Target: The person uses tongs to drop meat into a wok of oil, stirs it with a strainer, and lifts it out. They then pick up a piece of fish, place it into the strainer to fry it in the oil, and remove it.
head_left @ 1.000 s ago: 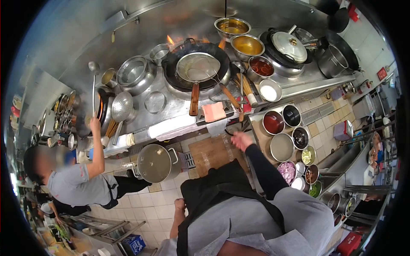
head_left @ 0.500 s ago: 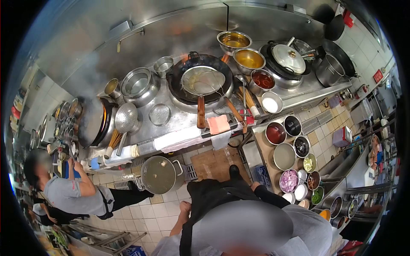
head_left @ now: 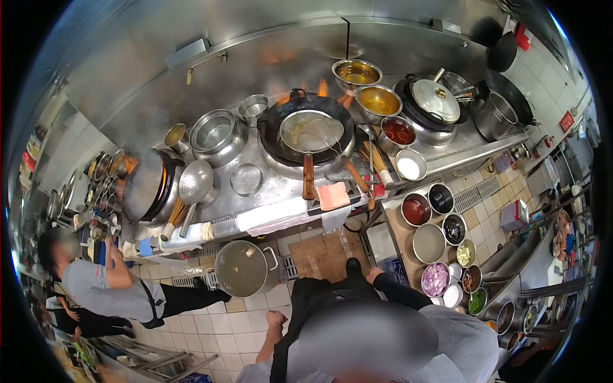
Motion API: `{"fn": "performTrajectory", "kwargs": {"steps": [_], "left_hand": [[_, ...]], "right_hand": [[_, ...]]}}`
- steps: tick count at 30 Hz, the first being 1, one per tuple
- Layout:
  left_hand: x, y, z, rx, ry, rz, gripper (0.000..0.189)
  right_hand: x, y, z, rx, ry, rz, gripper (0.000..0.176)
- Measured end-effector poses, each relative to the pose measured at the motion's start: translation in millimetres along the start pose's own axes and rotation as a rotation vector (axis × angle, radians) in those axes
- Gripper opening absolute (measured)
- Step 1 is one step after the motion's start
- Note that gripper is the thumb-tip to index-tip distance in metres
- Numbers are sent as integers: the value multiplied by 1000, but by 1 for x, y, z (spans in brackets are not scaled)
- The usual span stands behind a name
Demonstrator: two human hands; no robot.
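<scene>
My left hand (head_left: 276, 318) hangs low above the tiled floor, its fingers curled into a loose fist with nothing visible in them. Beyond it stands a large two-handled pot (head_left: 241, 268) of cloudy liquid. My right hand (head_left: 373, 274) is beside the ingredient table (head_left: 418, 246), apart from the bowls; its fingers look curled and I see nothing in them. In front of me a black wok (head_left: 271, 121) sits on the burner with flames behind it. Across the wok rest a round strainer (head_left: 297, 127) with a wooden handle and a wire skimmer (head_left: 327, 135).
Bowls of red sauce (head_left: 416, 209), dark sauce (head_left: 454, 228) and chopped onion (head_left: 435, 279) stand at my right. Behind are oil bowls (head_left: 378, 101) and a lidded pot (head_left: 435, 101). A perforated ladle (head_left: 196, 182) lies left. A co-worker (head_left: 115, 287) stands at a steaming wok (head_left: 142, 195).
Flames behind the middle wok have grown taller. My right hand has shifted slightly left, away from the ingredient table. The whole view has moved a little; my left hand stays curled.
</scene>
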State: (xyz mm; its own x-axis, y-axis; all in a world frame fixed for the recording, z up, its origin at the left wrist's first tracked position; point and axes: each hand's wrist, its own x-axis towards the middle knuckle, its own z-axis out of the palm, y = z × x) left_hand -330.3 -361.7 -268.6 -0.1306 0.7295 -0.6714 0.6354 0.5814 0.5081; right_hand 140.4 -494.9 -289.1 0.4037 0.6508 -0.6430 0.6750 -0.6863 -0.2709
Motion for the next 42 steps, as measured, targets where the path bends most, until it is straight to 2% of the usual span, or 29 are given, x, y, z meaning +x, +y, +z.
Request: {"fn": "performTrajectory", "kwargs": {"steps": [2,3,4,5,7,9,11,14,17,20,23,26,29,35,38,42], "left_hand": [[-24,3,-4,-38,37,-84,17],[-18,-9,-4,81,-8,-26,19],[0,-42,3,333,-77,98,20],[20,-77,13,718,-153,306,22],[31,-111,22,907,-168,421,26],[21,-109,21,597,-54,223,28],[29,-120,26,400,-2,106,30],[21,-106,22,392,43,185,26],[29,-100,8,137,-228,255,22],[49,-74,-4,1017,-325,903,15],[42,-59,-3,677,-163,684,11],[39,-27,-4,271,-326,109,9],[37,-28,-6,48,-379,147,11],[1,3,-17,607,-342,312,12],[41,-56,-6,909,-284,842,10],[31,-47,-5,1053,-294,678,9]], "right_hand": [[-10,-9,-11,2,-50,-4,38],[-13,-11,-13,0,-44,-12,38],[-14,-11,-11,-2,-37,-20,38],[-11,-8,-7,-4,-30,-30,38],[-3,-3,3,-27,-49,-38,38],[3,2,9,-37,-58,-38,38],[5,5,14,-36,-62,-29,37],[8,12,28,-17,8,-34,36],[-3,9,20,43,33,-29,35],[-5,5,16,-45,2,-33,34],[1,11,25,-22,2,-11,35],[19,28,48,-85,5,-84,35],[8,21,39,-31,7,-14,36],[-8,9,25,-13,54,-31,37],[-19,-1,11,28,47,-11,35],[-24,-10,0,7,41,-29,35]]}}
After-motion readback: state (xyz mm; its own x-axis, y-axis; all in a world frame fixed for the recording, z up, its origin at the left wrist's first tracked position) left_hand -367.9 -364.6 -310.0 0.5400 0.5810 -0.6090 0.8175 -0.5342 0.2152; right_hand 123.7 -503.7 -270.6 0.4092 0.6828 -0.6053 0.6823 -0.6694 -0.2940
